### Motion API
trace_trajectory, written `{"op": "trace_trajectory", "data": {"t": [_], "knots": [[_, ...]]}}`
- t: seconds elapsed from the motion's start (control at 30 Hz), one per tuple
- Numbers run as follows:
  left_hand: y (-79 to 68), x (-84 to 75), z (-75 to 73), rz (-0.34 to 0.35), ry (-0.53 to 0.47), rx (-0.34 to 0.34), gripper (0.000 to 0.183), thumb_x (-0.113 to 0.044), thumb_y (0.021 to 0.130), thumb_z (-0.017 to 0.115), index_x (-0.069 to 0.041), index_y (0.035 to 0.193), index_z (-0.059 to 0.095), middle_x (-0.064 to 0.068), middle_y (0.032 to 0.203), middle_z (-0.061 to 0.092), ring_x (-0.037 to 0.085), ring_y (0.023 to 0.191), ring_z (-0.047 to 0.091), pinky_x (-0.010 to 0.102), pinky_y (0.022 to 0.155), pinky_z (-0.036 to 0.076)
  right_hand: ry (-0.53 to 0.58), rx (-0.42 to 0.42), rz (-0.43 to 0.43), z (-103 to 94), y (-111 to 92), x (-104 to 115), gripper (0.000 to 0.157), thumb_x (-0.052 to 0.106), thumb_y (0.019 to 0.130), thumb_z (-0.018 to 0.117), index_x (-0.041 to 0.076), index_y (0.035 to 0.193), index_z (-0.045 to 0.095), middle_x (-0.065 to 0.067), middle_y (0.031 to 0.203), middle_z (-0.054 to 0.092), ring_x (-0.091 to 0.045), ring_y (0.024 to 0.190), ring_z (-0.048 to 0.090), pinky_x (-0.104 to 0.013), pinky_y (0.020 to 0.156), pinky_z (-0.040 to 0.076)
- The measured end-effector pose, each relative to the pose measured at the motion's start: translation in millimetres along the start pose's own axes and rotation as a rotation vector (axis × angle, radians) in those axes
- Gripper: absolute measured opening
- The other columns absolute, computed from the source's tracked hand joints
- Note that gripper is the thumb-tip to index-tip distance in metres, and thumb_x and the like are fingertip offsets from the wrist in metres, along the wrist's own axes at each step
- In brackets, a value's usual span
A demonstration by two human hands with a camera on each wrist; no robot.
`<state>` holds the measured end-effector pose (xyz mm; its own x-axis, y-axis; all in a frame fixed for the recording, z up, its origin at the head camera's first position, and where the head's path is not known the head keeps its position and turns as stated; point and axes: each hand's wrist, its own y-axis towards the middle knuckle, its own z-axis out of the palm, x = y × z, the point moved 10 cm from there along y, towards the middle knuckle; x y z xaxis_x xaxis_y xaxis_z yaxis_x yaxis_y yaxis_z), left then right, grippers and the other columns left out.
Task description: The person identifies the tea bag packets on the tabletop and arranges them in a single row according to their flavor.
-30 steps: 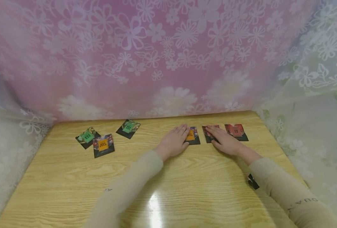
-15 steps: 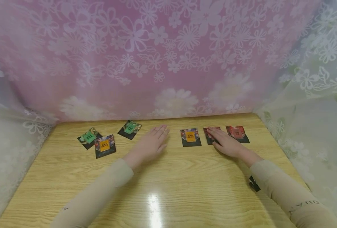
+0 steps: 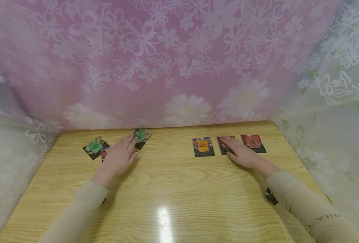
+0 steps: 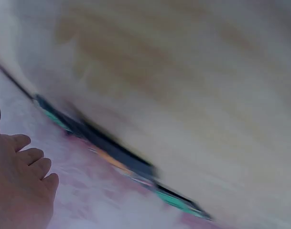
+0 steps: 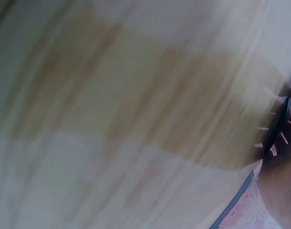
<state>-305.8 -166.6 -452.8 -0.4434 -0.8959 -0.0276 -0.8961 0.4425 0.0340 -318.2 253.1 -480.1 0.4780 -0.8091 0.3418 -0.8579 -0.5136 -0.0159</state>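
My left hand (image 3: pixel 118 159), fingers straight, is over the left group of small black sachets. It hides most of an orange-labelled sachet (image 3: pixel 104 154) and part of a green-labelled sachet (image 3: pixel 142 137); another green-labelled sachet (image 3: pixel 95 147) shows to its left. In the left wrist view the left hand (image 4: pixel 23 181) appears apart from the sachets. My right hand (image 3: pixel 241 153) rests with straight fingers on a red-labelled sachet (image 3: pixel 222 145), covering much of it. A second red-labelled sachet (image 3: pixel 254 143) lies to its right, and an orange-labelled sachet (image 3: pixel 203 146) to its left.
All sachets lie toward the back of the wooden table (image 3: pixel 167 179). Behind rises a pink floral curtain (image 3: pixel 155 84), with whitish sheer cloth (image 3: pixel 334 135) along the right side. A small black object (image 3: pixel 271 196) shows beside the right sleeve.
The left hand has left the right-hand orange-labelled sachet, uncovering it, and swept left to the left group. My right hand stays on the red-labelled sachet.
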Motion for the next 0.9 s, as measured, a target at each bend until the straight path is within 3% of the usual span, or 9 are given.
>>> {"op": "trace_trajectory", "data": {"t": [0.2, 0.37, 0.67, 0.9], "knots": [[-25.7, 33.7, 8.6, -0.044, 0.013, 0.010, 0.063, -0.029, 0.113, 0.048, 0.005, 0.164, 0.032, 0.028, 0.172, 0.028, 0.046, 0.159, 0.030, 0.059, 0.133, 0.027, 0.005, -0.012, -0.010, 0.6, -1.0, 1.0, 0.062, 0.016, 0.111, 0.053, -0.003, 0.165, 0.030, -0.026, 0.173, 0.028, -0.050, 0.158, 0.027, -0.071, 0.126, 0.030], [-40.9, 49.0, 13.8, -0.050, 0.008, 0.045, 0.061, -0.024, 0.112, 0.050, 0.009, 0.161, 0.034, 0.032, 0.169, 0.031, 0.048, 0.157, 0.033, 0.063, 0.130, 0.030, 0.009, -0.039, -0.020, -1.5, -1.3, 2.7, 0.061, 0.016, 0.110, 0.053, -0.003, 0.164, 0.033, -0.027, 0.171, 0.031, -0.051, 0.156, 0.030, -0.072, 0.124, 0.031], [-54.6, 54.9, 22.6, -0.025, -0.021, 0.099, 0.061, -0.025, 0.113, 0.046, 0.010, 0.161, 0.034, 0.032, 0.168, 0.033, 0.048, 0.157, 0.034, 0.061, 0.131, 0.030, -0.001, -0.004, 0.016, 1.1, 0.0, -0.6, 0.062, 0.015, 0.111, 0.052, 0.000, 0.166, 0.030, -0.023, 0.174, 0.026, -0.048, 0.159, 0.027, -0.069, 0.127, 0.029], [-54.7, 40.9, 23.9, 0.018, -0.010, 0.104, 0.062, -0.025, 0.113, 0.047, 0.009, 0.162, 0.032, 0.030, 0.170, 0.032, 0.047, 0.158, 0.032, 0.060, 0.131, 0.030, -0.006, -0.004, 0.014, 2.3, 0.4, -1.6, 0.061, 0.016, 0.111, 0.052, -0.001, 0.166, 0.029, -0.024, 0.174, 0.026, -0.049, 0.159, 0.027, -0.070, 0.127, 0.029]]}}
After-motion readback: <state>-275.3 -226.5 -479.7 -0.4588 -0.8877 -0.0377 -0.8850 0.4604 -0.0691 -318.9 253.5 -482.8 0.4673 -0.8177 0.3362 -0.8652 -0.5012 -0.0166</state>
